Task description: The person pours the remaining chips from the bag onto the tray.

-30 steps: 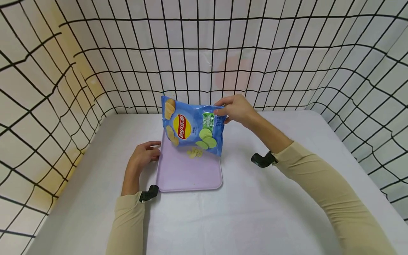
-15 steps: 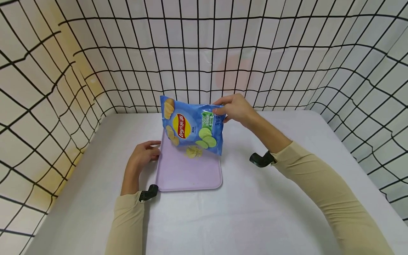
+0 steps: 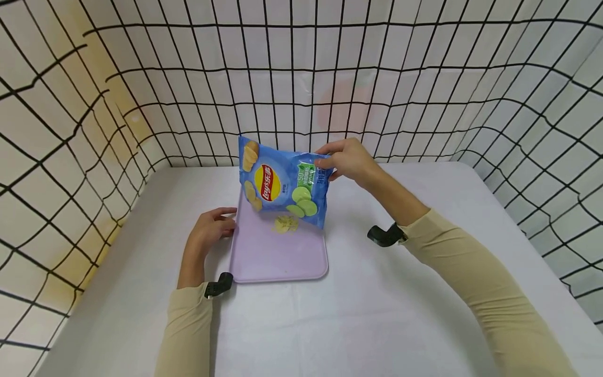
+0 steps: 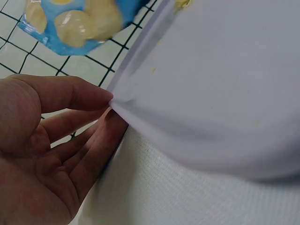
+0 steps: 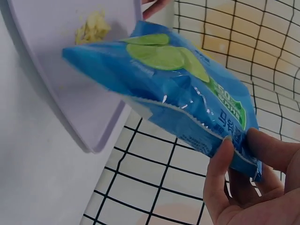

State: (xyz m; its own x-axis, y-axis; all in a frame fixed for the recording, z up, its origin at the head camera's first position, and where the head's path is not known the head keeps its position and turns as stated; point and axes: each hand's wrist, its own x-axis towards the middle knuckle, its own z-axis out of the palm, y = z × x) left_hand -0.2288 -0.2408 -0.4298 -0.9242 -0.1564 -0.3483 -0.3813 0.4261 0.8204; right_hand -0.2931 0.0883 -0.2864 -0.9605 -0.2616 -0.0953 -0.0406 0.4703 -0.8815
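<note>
My right hand pinches the upper right corner of a blue bag of potato chips, thumb on one side and fingers on the other in the right wrist view. The bag hangs tilted above the far part of a pale purple tray. On the tray, just below the bag's lower edge, lies a small heap of broken potato chips. At the tray's left edge is my left hand. In the left wrist view its thumb and fingers pinch the tray's rim. A few crumbs lie on the tray there.
A white cloth covers the table under the tray. Black wire grid panels stand at the back and along both sides. A black wrist camera juts from the right sleeve, another from the left.
The bag has tipped a little, its left end rising and its lower edge lifting slightly. More of the chip heap shows, and it looks somewhat bigger. Both hands have stayed almost in place.
</note>
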